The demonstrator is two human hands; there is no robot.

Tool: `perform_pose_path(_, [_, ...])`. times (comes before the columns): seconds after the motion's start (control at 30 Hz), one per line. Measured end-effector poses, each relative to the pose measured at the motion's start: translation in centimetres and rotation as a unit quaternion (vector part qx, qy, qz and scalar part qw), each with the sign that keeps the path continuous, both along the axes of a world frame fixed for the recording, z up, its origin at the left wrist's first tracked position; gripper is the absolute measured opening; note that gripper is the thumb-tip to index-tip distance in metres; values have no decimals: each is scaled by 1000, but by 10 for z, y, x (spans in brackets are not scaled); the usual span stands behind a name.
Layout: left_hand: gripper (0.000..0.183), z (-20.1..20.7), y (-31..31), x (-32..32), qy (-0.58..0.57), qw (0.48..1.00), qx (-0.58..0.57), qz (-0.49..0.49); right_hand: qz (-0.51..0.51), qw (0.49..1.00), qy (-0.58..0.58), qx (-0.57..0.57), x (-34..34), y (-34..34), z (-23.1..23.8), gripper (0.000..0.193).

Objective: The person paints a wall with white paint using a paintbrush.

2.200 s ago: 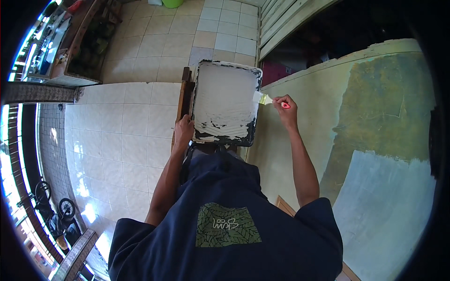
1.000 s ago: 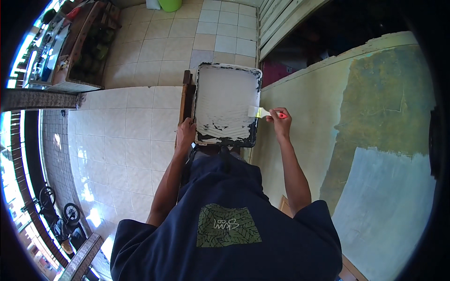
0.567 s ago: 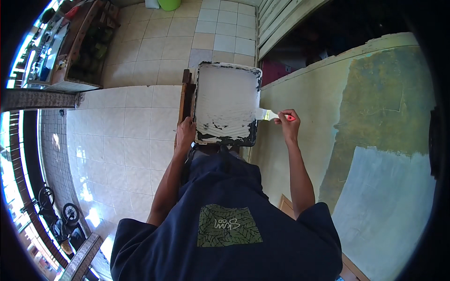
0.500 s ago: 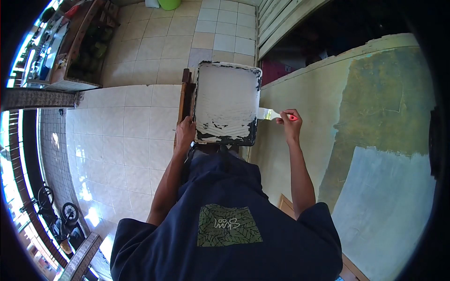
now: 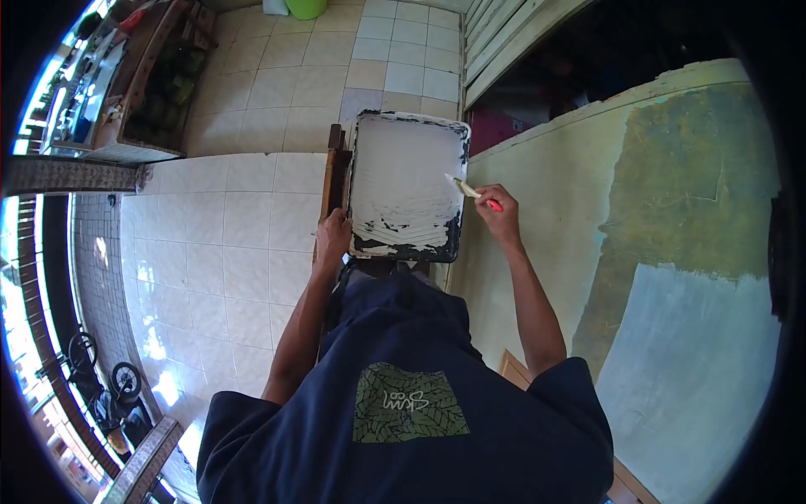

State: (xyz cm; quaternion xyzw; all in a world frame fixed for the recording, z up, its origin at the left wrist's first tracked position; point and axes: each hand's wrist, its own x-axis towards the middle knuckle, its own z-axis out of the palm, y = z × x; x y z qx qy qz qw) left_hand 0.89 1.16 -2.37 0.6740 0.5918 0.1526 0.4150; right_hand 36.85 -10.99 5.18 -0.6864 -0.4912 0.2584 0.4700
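In front of my body is a black paint tray point(image 5: 453, 244) coated with white paint point(image 5: 407, 164), thickest over its far part and streaked near the close end. My left hand point(image 5: 333, 235) is closed at the tray's near left edge, next to a brown wooden piece point(image 5: 334, 176); its fingertips are partly hidden. My right hand point(image 5: 499, 210) grips a paintbrush point(image 5: 467, 190) by its red-ended handle. The brush tilts inward, its whitish bristles over the tray's right rim and above the paint; whether they touch it I cannot tell.
To the right stands a wall point(image 5: 537, 202) with a bare greenish patch point(image 5: 680, 168) and a pale painted area point(image 5: 688, 361). Light tiles point(image 5: 248, 202) cover the floor. A wooden cabinet point(image 5: 138, 101) stands far left, a green bucket point(image 5: 306, 8) at the back, a bicycle point(image 5: 105, 395) lower left.
My right hand has moved left and slightly away from me, carrying the brush from beside the tray's right rim to over the paint. The brush is turned differently. My left hand stays put.
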Motion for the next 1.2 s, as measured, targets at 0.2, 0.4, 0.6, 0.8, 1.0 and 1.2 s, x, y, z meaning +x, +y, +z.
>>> perform_pose_path(0.2, [21, 3, 0, 1, 7, 1000, 9, -2, -29, 998, 46, -18, 30, -12, 5, 14])
perform_pose_path(0.4, [20, 0, -2, -1, 3, 1000, 26, 0, -27, 998, 47, -20, 40, -18, 24, 14])
perform_pose_path(0.6, [22, -6, 0, -2, 17, 999, 32, -5, -112, 989, 81, 53, 11, 13, 30, 16])
perform_pose_path(0.8, [23, -3, 1, 0, 6, 1000, 12, -4, -202, 956, 213, -5, 2, 43, 0, 20])
perform_pose_path(1.0, [22, -3, 0, -1, -10, 1000, 28, -3, -227, 956, 181, -43, 22, 32, 14, 22])
perform_pose_path(1.2, [21, -5, -1, -2, -15, 999, 39, -2, -213, 959, 186, -25, 38, 20, 31, 21])
